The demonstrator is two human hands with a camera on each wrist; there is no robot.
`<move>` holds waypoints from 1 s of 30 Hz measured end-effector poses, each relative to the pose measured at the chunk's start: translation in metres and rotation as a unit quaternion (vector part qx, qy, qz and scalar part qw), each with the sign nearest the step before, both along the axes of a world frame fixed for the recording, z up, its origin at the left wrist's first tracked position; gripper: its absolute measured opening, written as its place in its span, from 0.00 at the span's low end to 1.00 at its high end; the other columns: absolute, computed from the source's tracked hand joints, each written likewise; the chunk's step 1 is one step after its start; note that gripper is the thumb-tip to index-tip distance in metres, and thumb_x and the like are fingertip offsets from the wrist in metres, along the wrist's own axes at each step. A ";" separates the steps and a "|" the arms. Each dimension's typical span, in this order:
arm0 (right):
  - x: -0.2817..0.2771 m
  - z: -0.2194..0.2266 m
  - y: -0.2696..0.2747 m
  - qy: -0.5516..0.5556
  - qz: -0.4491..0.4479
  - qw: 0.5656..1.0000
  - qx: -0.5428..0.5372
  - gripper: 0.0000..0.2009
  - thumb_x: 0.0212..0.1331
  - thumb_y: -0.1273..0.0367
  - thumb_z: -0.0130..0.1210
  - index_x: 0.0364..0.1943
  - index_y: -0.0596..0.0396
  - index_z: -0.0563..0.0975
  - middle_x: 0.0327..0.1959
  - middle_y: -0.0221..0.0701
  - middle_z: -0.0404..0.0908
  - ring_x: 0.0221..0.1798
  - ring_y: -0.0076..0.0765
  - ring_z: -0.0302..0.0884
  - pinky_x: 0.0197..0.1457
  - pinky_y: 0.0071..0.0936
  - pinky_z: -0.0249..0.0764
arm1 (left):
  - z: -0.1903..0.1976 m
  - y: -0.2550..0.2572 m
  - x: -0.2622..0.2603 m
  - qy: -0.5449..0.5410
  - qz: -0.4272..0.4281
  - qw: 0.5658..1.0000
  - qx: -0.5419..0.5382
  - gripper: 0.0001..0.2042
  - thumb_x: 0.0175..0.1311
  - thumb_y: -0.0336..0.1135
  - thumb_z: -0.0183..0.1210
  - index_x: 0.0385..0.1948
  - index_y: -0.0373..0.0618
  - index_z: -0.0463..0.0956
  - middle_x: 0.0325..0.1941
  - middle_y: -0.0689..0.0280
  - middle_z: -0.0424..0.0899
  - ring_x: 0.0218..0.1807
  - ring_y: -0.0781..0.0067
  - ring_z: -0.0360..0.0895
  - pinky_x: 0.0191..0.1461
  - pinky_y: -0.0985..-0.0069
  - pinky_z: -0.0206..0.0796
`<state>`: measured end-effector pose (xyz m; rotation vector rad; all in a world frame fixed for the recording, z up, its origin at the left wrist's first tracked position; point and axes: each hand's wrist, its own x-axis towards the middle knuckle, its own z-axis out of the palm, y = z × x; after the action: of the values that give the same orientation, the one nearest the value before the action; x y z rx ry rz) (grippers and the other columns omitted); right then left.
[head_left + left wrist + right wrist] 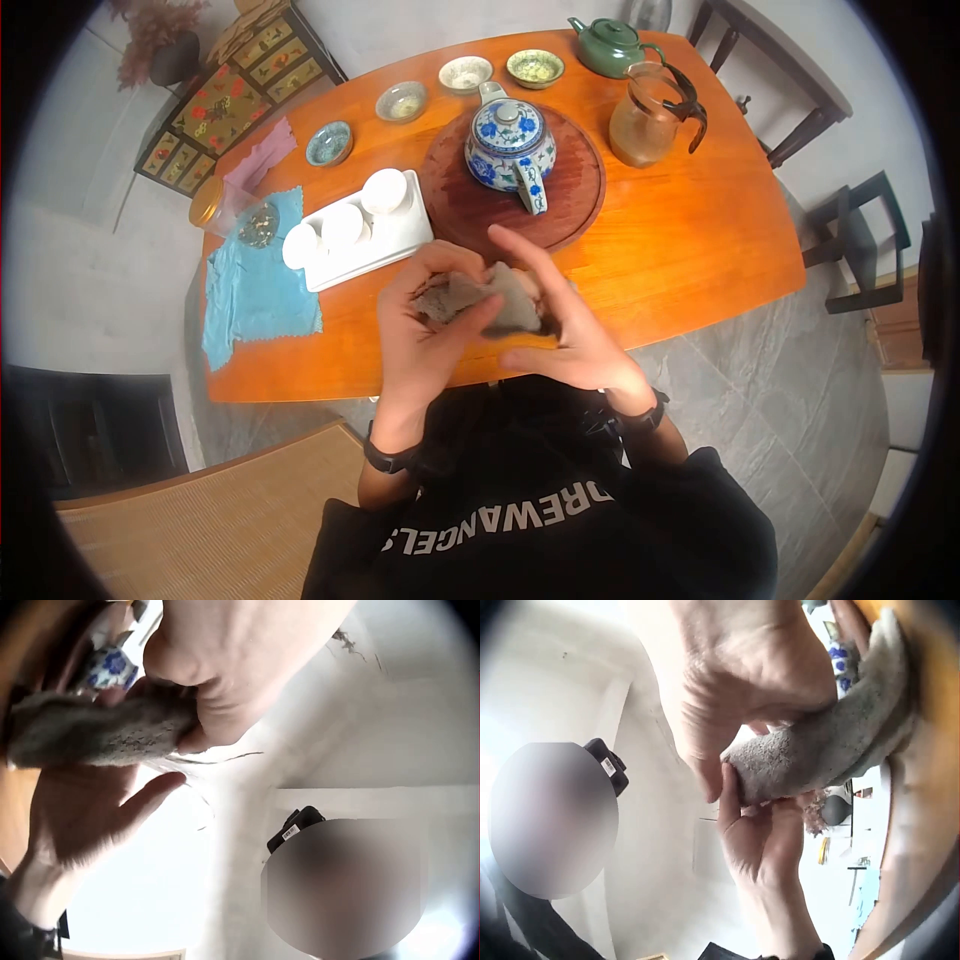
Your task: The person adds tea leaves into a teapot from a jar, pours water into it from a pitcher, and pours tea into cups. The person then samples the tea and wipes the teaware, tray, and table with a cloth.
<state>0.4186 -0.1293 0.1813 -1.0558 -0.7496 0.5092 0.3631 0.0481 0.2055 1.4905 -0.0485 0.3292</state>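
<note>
A folded grey cloth (pixel 512 300) with a fuzzy surface is held up over the front edge of the table, between both hands. My left hand (pixel 425 325) grips it, the thumb across the near side and the fingers bent round the far side. The right hand (pixel 575 335) supports the other end. Its index finger stretches out and its thumb stands apart from the cloth. In the right wrist view the left thumb (pixel 730 796) presses the cloth's end. Beyond the hands, a blue-and-white teapot (pixel 508 150) stands on a round wooden board (pixel 575 215).
On the left are a white tray (pixel 375 255) with white cups, a blue cloth (pixel 265 300) and an orange-lidded jar (pixel 210 205). Several small bowls, including a green one (pixel 535 68), line the back. A glass pitcher (pixel 642 130) and green teapot (pixel 608 48) stand right.
</note>
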 end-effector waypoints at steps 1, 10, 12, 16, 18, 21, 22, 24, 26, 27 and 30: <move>-0.002 -0.001 0.002 0.049 0.007 0.997 -0.052 0.48 0.57 0.78 0.68 0.81 0.53 0.52 0.63 0.41 0.76 0.69 0.33 0.72 0.70 0.30 0.67 | -0.002 0.008 -0.001 -0.029 0.013 0.999 0.019 0.12 0.59 0.14 0.66 0.39 0.40 0.75 0.43 0.68 0.80 0.48 0.81 0.78 0.54 0.80 0.71; -0.002 0.005 0.016 -0.088 -0.056 0.975 -0.194 0.24 0.65 0.75 0.65 0.66 0.56 0.76 0.48 0.36 0.87 0.50 0.22 0.82 0.55 0.26 0.76 | -0.022 0.028 -0.020 0.023 0.080 0.992 -0.099 0.33 0.54 0.07 0.60 0.65 0.38 0.73 0.66 0.60 0.76 0.65 0.72 0.75 0.60 0.76 0.73; -0.003 0.004 0.019 -0.061 -0.057 0.976 -0.200 0.22 0.65 0.74 0.65 0.63 0.57 0.78 0.48 0.36 0.88 0.50 0.23 0.83 0.56 0.26 0.76 | -0.026 0.034 -0.024 0.014 0.034 0.996 -0.083 0.32 0.54 0.10 0.61 0.65 0.39 0.73 0.65 0.60 0.77 0.64 0.70 0.77 0.61 0.75 0.72; 0.000 0.009 0.033 0.023 -0.045 0.983 -0.178 0.18 0.63 0.76 0.66 0.58 0.58 0.80 0.44 0.35 0.89 0.48 0.24 0.85 0.54 0.27 0.78 | -0.072 0.051 -0.031 -0.056 0.068 0.994 -0.063 0.21 0.58 0.13 0.65 0.53 0.38 0.79 0.57 0.62 0.81 0.57 0.74 0.80 0.55 0.77 0.73; 0.004 0.016 0.044 -0.025 -0.028 0.979 -0.199 0.17 0.63 0.76 0.66 0.56 0.59 0.81 0.43 0.35 0.89 0.48 0.26 0.86 0.54 0.27 0.78 | -0.079 0.056 -0.032 -0.119 0.111 0.984 -0.067 0.16 0.60 0.13 0.66 0.49 0.38 0.80 0.54 0.63 0.82 0.56 0.78 0.80 0.54 0.78 0.73; 0.028 0.038 0.060 -0.255 -0.067 0.929 -0.260 0.14 0.58 0.77 0.67 0.49 0.56 0.84 0.45 0.38 0.89 0.48 0.38 0.89 0.51 0.31 0.80 | -0.074 0.058 -0.033 -0.003 0.176 0.979 -0.105 0.13 0.62 0.15 0.67 0.45 0.39 0.79 0.50 0.65 0.82 0.51 0.80 0.79 0.53 0.79 0.73; 0.037 0.048 0.069 -0.271 -0.111 0.923 -0.248 0.12 0.58 0.76 0.67 0.47 0.57 0.84 0.44 0.39 0.89 0.47 0.40 0.89 0.51 0.32 0.80 | -0.074 0.061 -0.031 -0.024 0.216 0.974 -0.061 0.12 0.63 0.16 0.66 0.45 0.38 0.79 0.50 0.66 0.82 0.50 0.80 0.79 0.52 0.80 0.72; 0.056 0.069 0.090 -0.324 -0.162 0.901 -0.238 0.09 0.60 0.74 0.66 0.44 0.58 0.85 0.41 0.42 0.89 0.46 0.45 0.89 0.50 0.33 0.81 | -0.074 0.069 -0.025 -0.070 0.303 0.950 -0.001 0.13 0.64 0.19 0.67 0.48 0.40 0.79 0.50 0.66 0.83 0.49 0.76 0.78 0.51 0.79 0.70; 0.079 0.079 0.114 -0.367 -0.166 0.883 -0.241 0.08 0.61 0.72 0.65 0.43 0.58 0.85 0.40 0.44 0.89 0.45 0.48 0.89 0.51 0.34 0.81 | -0.065 0.085 -0.026 -0.081 0.357 0.924 0.105 0.13 0.63 0.19 0.66 0.48 0.40 0.79 0.51 0.66 0.83 0.50 0.75 0.78 0.52 0.78 0.69; 0.091 0.075 0.127 -0.436 -0.139 0.842 -0.287 0.09 0.60 0.72 0.63 0.43 0.58 0.86 0.40 0.45 0.89 0.45 0.52 0.88 0.50 0.36 0.81 | -0.061 0.092 -0.028 -0.087 0.402 0.886 0.215 0.13 0.63 0.20 0.66 0.48 0.41 0.79 0.52 0.66 0.83 0.52 0.75 0.78 0.53 0.77 0.67; 0.120 0.046 0.158 -0.538 -0.069 0.757 -0.364 0.10 0.57 0.73 0.60 0.42 0.57 0.86 0.39 0.47 0.88 0.45 0.57 0.86 0.49 0.42 0.81 | -0.060 0.100 -0.035 -0.088 0.407 0.884 0.214 0.14 0.62 0.23 0.67 0.49 0.43 0.80 0.53 0.65 0.83 0.55 0.70 0.76 0.56 0.73 0.66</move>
<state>0.5384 0.0288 0.2274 -2.1884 -1.5242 -0.0315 0.3276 0.1480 0.1457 1.8625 0.3984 1.1985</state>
